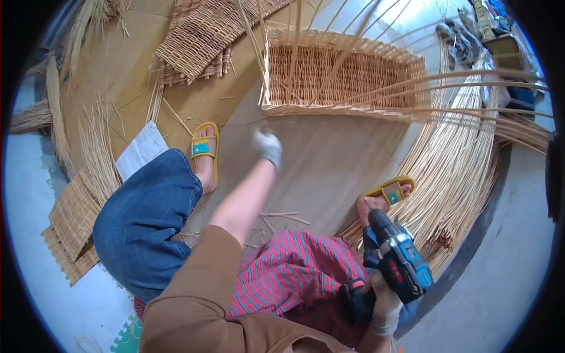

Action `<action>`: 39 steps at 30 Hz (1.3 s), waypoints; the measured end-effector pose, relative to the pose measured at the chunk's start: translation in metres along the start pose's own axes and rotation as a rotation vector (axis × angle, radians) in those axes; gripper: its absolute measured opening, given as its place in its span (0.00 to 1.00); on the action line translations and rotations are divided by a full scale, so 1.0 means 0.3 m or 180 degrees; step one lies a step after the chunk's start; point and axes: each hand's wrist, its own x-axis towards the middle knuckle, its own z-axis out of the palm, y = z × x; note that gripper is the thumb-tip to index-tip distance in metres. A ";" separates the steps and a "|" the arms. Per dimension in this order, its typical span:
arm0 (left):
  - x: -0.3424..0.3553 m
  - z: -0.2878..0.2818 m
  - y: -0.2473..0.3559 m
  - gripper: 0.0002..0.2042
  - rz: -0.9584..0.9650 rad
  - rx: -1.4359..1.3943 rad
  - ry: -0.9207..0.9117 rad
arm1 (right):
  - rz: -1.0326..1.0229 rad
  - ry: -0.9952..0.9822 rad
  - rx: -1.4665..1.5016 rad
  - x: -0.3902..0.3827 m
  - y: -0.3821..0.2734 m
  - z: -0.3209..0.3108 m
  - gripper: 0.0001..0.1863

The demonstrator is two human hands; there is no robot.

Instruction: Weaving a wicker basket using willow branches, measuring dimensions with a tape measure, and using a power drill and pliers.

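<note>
My left hand (pixel 269 147) wears a white glove and reaches forward toward the near edge of a half-woven wicker basket (pixel 347 73). The hand is blurred and I cannot tell if it holds anything. My right hand (pixel 385 306), also gloved, grips a blue and black cordless drill (pixel 397 259) at my right side, above my knee. Long upright wicker stakes (pixel 471 88) bend out of the basket's rim to the right.
I sit on a board with my feet in yellow sandals (pixel 204 147). Flat woven panels (pixel 203 35) lie at the back left, more woven mats (pixel 73 226) at the left. A thick bundle of wicker rods (pixel 453 176) lies to my right. A white paper (pixel 141 150) lies near my left knee.
</note>
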 end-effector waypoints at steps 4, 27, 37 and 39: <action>0.074 0.050 0.189 0.09 -0.0699 0.0140 -0.1143 | 0.0643 0.0039 -0.0318 0.000 0.053 0.015 0.11; -0.545 -0.108 0.324 0.06 -0.2423 0.0586 -0.2901 | -0.0061 -0.0687 -0.0261 0.051 0.056 0.123 0.06; -0.618 -0.166 0.249 0.21 -0.1305 0.1479 -0.2134 | 0.0063 -0.0620 -0.1105 0.065 0.194 0.084 0.15; -0.629 -0.171 0.241 0.26 -0.1292 0.1560 -0.2047 | 0.0825 -0.0772 -0.1162 0.064 0.150 0.084 0.17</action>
